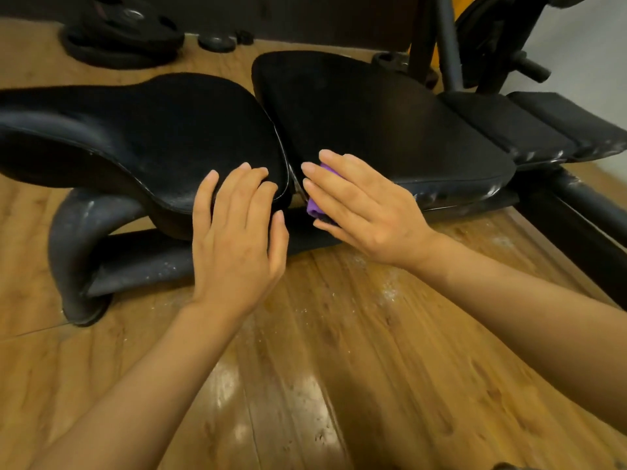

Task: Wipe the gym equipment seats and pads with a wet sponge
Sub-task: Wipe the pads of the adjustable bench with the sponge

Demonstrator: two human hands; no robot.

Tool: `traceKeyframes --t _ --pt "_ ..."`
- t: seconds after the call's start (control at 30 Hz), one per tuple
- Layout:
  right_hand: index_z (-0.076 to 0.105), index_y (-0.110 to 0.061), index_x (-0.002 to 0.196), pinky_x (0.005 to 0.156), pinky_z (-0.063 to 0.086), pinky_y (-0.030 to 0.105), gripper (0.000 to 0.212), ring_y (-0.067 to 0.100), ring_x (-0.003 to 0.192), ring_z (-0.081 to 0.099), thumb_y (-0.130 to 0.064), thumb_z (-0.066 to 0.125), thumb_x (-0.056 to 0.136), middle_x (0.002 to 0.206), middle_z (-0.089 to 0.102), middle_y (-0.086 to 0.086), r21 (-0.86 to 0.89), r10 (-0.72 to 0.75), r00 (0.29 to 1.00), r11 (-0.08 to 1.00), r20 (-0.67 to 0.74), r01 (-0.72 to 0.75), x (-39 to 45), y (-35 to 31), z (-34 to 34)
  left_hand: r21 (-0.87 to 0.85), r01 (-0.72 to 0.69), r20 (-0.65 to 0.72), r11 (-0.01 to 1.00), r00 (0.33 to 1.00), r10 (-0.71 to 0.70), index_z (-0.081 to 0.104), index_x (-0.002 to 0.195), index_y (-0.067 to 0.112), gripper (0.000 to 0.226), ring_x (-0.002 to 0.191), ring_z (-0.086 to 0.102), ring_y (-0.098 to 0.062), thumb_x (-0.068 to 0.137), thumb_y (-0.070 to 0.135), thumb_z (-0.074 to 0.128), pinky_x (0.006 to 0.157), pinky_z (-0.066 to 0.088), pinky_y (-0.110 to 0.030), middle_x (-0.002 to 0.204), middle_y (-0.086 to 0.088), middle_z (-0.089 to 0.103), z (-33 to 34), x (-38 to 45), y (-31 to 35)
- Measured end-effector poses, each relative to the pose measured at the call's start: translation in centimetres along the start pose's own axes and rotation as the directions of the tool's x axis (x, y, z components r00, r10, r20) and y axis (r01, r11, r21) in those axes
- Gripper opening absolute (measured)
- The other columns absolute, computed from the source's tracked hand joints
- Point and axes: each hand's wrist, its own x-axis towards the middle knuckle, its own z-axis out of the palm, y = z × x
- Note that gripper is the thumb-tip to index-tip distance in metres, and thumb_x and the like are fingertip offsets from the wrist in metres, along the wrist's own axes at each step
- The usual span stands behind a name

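Observation:
A black gym bench lies low across the view, made of a curved back pad (163, 130) on the left and a flat seat pad (380, 123) on the right. My left hand (237, 239) rests with straight fingers on the near corner of the back pad. My right hand (359, 205) presses a purple sponge (314, 206) against the near left corner of the seat pad, at the gap between the pads. Most of the sponge is hidden under my fingers.
Two smaller black pads (543, 123) continue the bench to the right. A bent black frame tube (78, 239) stands on the wooden floor (339, 368), which has white specks. Weight plates (122, 35) lie at the back left; a rack upright (448, 42) rises at the back right.

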Motion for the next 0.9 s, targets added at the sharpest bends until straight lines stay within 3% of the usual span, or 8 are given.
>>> traceKeyframes --t 0.2,0.3,0.5,0.6,0.73,0.9 --pt "0.052 0.013 0.130 0.109 0.042 0.052 0.038 0.043 0.129 0.051 -0.009 0.057 0.100 0.136 0.051 0.029 -0.004 0.109 0.992 0.994 -0.061 -0.109 -4.9 3.5 -1.4 0.048 0.043 0.016 0.998 0.999 -0.044 0.059 0.124 0.002 0.032 0.136 0.046 -0.029 0.097 0.018 0.053 0.120 0.022 -0.048 0.133 -0.015 0.058 0.2 0.0 0.8" --pt "0.055 0.011 0.129 0.109 0.042 0.049 0.037 0.040 0.129 0.051 -0.006 0.062 0.097 0.136 0.052 0.027 0.030 0.076 0.994 0.997 -0.080 -0.074 -5.5 4.1 -1.7 0.044 0.086 0.013 0.995 0.996 -0.087 0.059 0.124 0.003 0.033 0.135 0.046 -0.028 0.097 0.020 0.053 0.120 0.019 -0.048 0.132 -0.014 0.058 0.5 0.2 1.3" --pt "0.055 0.002 0.131 0.108 0.045 0.045 0.043 0.033 0.128 0.053 -0.002 0.071 0.091 0.137 0.054 0.022 0.170 0.094 0.965 0.984 -0.243 -0.053 -5.6 3.9 -1.1 -0.210 0.012 0.084 0.978 0.996 0.006 0.053 0.134 0.003 0.040 0.138 0.041 -0.020 0.099 0.021 0.048 0.119 0.025 -0.030 0.140 -0.013 0.053 0.7 0.9 4.1" --pt "0.056 0.002 0.126 0.108 0.045 0.046 0.039 0.035 0.126 0.054 -0.002 0.072 0.090 0.132 0.057 0.022 0.158 0.129 0.949 0.984 -0.287 -0.086 -7.0 4.8 -1.1 -0.271 -0.042 0.123 0.962 0.989 0.078 0.049 0.139 0.003 0.043 0.140 0.039 -0.018 0.100 0.022 0.047 0.119 0.026 -0.030 0.147 -0.011 0.047 1.0 1.8 5.6" --pt "0.055 0.001 0.130 0.113 0.038 0.047 0.041 0.037 0.131 0.049 -0.002 0.069 0.092 0.136 0.054 0.021 0.065 0.148 0.960 0.989 -0.236 -0.136 -9.3 6.3 -1.1 -0.264 -0.100 0.148 0.959 0.979 0.142 0.049 0.140 0.001 0.044 0.141 0.040 -0.021 0.100 0.020 0.047 0.121 0.026 -0.036 0.147 -0.013 0.047 2.2 3.0 6.9" --pt "0.040 -0.010 0.144 0.121 0.023 0.046 0.045 0.036 0.143 0.030 -0.013 0.056 0.102 0.151 0.032 0.018 0.131 0.308 0.945 0.947 -0.107 -0.293 -11.1 5.3 -0.8 -0.196 -0.131 0.125 0.972 0.980 0.158 0.046 0.138 0.000 0.042 0.138 0.042 -0.027 0.100 0.018 0.047 0.121 0.025 -0.044 0.143 -0.018 0.050 3.5 3.0 7.3"
